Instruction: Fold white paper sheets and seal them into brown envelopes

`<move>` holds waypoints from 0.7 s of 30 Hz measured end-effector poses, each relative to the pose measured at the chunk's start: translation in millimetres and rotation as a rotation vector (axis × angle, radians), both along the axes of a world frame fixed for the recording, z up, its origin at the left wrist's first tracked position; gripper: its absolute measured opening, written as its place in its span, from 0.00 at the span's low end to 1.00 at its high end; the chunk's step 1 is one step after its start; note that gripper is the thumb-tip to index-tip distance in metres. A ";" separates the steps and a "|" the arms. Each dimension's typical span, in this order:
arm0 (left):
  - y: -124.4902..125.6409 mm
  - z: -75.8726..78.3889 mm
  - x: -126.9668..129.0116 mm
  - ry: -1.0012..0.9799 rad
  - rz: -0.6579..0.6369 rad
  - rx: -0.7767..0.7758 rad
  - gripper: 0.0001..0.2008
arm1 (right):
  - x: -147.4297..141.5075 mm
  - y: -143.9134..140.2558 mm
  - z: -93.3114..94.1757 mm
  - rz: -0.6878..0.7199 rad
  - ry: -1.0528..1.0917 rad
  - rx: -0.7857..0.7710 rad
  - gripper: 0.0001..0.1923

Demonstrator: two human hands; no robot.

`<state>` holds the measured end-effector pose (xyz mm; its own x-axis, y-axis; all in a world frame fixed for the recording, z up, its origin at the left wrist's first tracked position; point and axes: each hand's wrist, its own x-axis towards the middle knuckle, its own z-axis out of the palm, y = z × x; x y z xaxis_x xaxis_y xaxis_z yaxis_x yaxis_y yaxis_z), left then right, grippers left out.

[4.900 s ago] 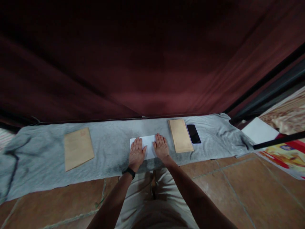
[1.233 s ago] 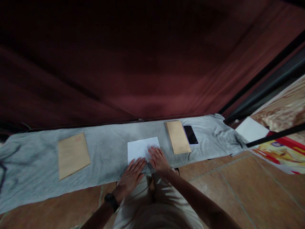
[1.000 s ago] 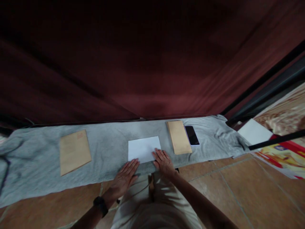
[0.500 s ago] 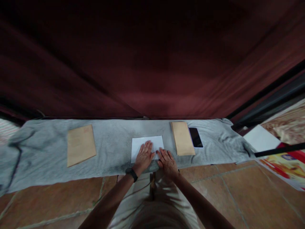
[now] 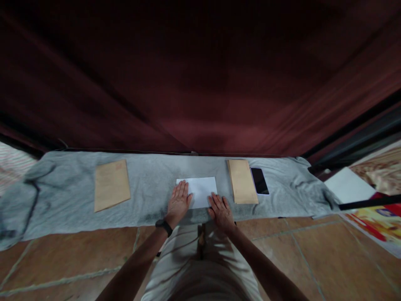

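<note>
A white sheet of paper [image 5: 200, 190] lies flat on a grey cloth [image 5: 150, 184] in front of me. Across its left end rests my left hand [image 5: 178, 202], palm down and fingers stretched out; the wrist wears a dark watch [image 5: 164, 225]. My right hand [image 5: 221, 211] lies flat too, its fingertips at the paper's lower right corner. Neither hand grips anything. To the right of the right hand is a stack of brown envelopes [image 5: 243, 182]. The part of the paper under my left hand is hidden.
A phone [image 5: 260, 181] lies right of the envelope stack. Another brown envelope [image 5: 112, 186] is at the left. Dark red fabric [image 5: 200, 100] rises behind the cloth. At the far right are a white sheet [image 5: 349, 186], a dark bar [image 5: 372, 202] and colourful packaging [image 5: 382, 223].
My left hand has slid left over the paper, from its middle to its left end. My right hand stays near the lower right corner. The view has shifted slightly.
</note>
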<state>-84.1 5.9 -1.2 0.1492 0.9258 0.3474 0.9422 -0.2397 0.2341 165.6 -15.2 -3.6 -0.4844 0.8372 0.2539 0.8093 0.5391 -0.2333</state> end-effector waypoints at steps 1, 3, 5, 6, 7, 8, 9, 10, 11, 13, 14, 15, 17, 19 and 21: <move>-5.8 2.4 5.6 0.010 -0.037 -0.008 0.32 | -3.9 0.0 0.9 -0.016 0.013 -0.004 0.26; -19.2 5.6 18.0 0.050 -0.154 -0.045 0.30 | -13.0 -0.7 2.7 -0.016 0.040 -0.020 0.25; -33.2 5.8 27.0 0.097 -0.254 -0.081 0.29 | -21.6 -2.6 4.4 0.026 0.058 -0.051 0.24; -39.6 4.9 29.1 0.113 -0.278 -0.093 0.29 | -24.8 -3.5 5.2 0.049 0.061 -0.068 0.25; -45.3 3.5 29.3 0.124 -0.295 -0.099 0.29 | -27.1 -4.2 5.9 0.064 0.062 -0.083 0.25; -50.2 1.9 27.8 0.130 -0.308 -0.101 0.29 | -28.6 -4.3 6.5 0.072 0.062 -0.095 0.25; -54.4 0.4 25.1 0.132 -0.321 -0.100 0.30 | -29.5 -3.7 7.2 0.075 0.062 -0.104 0.24; -57.8 -0.9 21.7 0.132 -0.338 -0.096 0.30 | -30.2 -2.2 7.8 0.076 0.061 -0.110 0.24; -60.5 -2.0 18.2 0.131 -0.356 -0.093 0.29 | -31.1 0.1 8.4 0.079 0.062 -0.113 0.24; -64.4 -3.1 13.1 0.130 -0.379 -0.091 0.28 | -34.9 6.3 9.2 0.101 0.063 -0.115 0.23; -65.7 -3.3 12.0 0.128 -0.379 -0.092 0.27 | -38.0 9.8 9.4 0.119 0.063 -0.116 0.22; -66.8 -3.5 11.8 0.125 -0.373 -0.094 0.26 | -41.8 13.2 9.4 0.137 0.065 -0.115 0.22; -68.3 -3.8 13.7 0.112 -0.352 -0.097 0.24 | -50.7 19.5 8.6 0.160 0.069 -0.114 0.21; -69.5 -4.1 16.7 0.095 -0.332 -0.096 0.23 | -59.3 25.7 7.3 0.153 0.072 -0.111 0.22; -70.5 -4.0 18.9 0.081 -0.323 -0.090 0.23 | -66.0 33.1 5.6 0.131 0.070 -0.105 0.23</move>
